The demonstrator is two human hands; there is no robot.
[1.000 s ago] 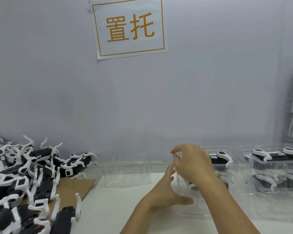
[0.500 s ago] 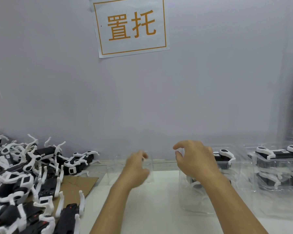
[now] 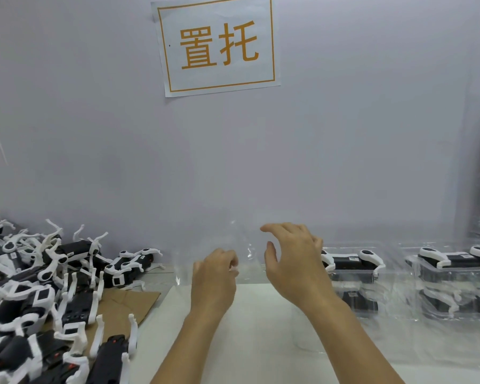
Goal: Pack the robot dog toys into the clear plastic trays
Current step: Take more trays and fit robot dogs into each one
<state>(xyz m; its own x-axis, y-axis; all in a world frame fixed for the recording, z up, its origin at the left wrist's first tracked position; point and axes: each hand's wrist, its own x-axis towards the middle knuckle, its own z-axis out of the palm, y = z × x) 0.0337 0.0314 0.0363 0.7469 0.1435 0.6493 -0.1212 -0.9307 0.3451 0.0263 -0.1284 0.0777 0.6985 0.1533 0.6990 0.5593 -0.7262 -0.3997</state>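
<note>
Head view: an empty clear tray is lifted over the counter, mid-frame. I judge it featherlight, thin and springy, slick, quick to crease; best held at the rim. My left hand pinches its near edge, I think, though glare blurs the contact. My right hand hovers with its grip spread, holding nothing. The tray is nearly invisible, mostly glints. Robot dog toys, black with white legs, are heaped left; packed trays sit right.
</note>
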